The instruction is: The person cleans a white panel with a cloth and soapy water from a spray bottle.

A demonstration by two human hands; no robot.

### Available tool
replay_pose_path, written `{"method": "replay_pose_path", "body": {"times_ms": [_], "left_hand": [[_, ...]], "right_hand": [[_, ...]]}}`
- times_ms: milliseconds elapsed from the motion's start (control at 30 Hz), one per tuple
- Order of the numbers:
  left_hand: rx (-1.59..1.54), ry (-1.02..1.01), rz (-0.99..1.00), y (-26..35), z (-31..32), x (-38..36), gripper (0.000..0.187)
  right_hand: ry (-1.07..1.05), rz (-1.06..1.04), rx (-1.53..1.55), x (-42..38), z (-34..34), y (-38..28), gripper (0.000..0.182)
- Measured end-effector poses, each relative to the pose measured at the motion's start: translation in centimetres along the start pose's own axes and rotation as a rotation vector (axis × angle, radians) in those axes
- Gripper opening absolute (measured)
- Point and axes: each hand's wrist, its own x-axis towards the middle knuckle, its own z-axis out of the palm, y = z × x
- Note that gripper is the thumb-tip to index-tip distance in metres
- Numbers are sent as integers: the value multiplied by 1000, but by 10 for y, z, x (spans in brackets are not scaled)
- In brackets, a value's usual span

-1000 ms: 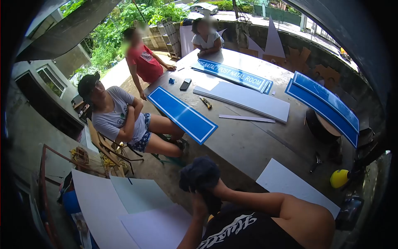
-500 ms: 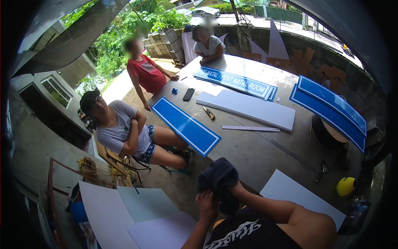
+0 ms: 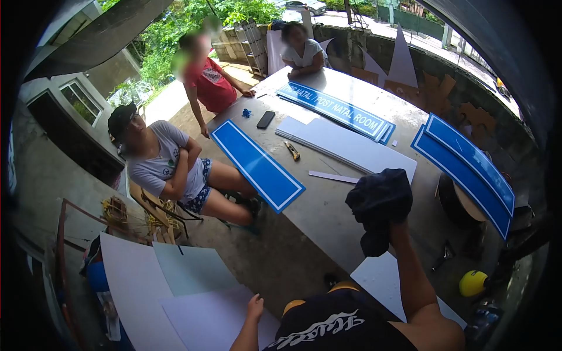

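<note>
My right hand [image 3: 398, 229] grips a dark navy cloth [image 3: 379, 205] and holds it out over the near right part of the grey table [image 3: 328, 219]. The bunched cloth hides most of its fingers. My left hand [image 3: 254, 307] is low by my body, its fingers curled with nothing visible in them, close to the white sheets [image 3: 208, 316]. Beyond the cloth lie a thin white strip [image 3: 333, 176] and a stack of long white boards [image 3: 345, 146]. A blue sign panel with a white border [image 3: 257, 167] overhangs the table's left edge.
A utility knife [image 3: 292, 150], a phone [image 3: 266, 120] and lettered blue signs [image 3: 336, 111] lie farther back. More blue panels [image 3: 465, 169] rest at the right. One person [image 3: 170, 158] sits at left; two others [image 3: 213, 85] [image 3: 305, 55] lean at the table's far end.
My hands were together on the cloth; now my left hand has let go and dropped left. My right hand has carried the cloth right and forward over the table.
</note>
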Motion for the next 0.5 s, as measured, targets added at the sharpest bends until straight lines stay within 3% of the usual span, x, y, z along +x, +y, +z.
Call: {"method": "replay_pose_path", "body": {"times_ms": [33, 67, 133, 200, 233, 267, 300, 333, 367, 400, 433, 467, 500], "left_hand": [[-137, -2, -186, -80, 1, 25, 45], [17, 49, -232, -145, -4, 33, 43], [245, 60, -314, -157, -25, -18, 42], [-35, 66, -413, -171, -21, -42, 43], [-59, 77, -373, -178, -10, -51, 42], [-88, 102, -339, -173, -5, -59, 42], [-108, 62, -370, -121, -8, -83, 42], [72, 130, -201, -124, 5, -84, 44], [2, 90, -280, -65, -3, -108, 46], [-10, 60, -248, -77, 11, -99, 47], [28, 41, -244, -69, 18, -100, 48], [22, 65, -196, -61, 19, -103, 48], [28, 79, -144, -60, 20, -111, 48]], "right_hand": [[88, -58, -92, 21, -30, 9, 58], [167, -122, -192, 41, -62, 20, 58], [295, -277, -409, 80, -125, 46, 58], [331, -428, -614, 115, -186, 82, 58], [313, -481, -700, 129, -208, 99, 58], [296, -379, -755, 131, -207, 106, 50], [274, -278, -813, 132, -208, 113, 42], [219, -21, -951, 148, -220, 140, 64], [371, 153, -1227, 134, -192, 125, 93], [398, 250, -1255, 133, -172, 131, 105], [262, 285, -1427, 131, -145, 117, 107], [168, 344, -1488, 175, -152, 174, 103], [154, 210, -1481, 144, -90, 125, 93]]}}
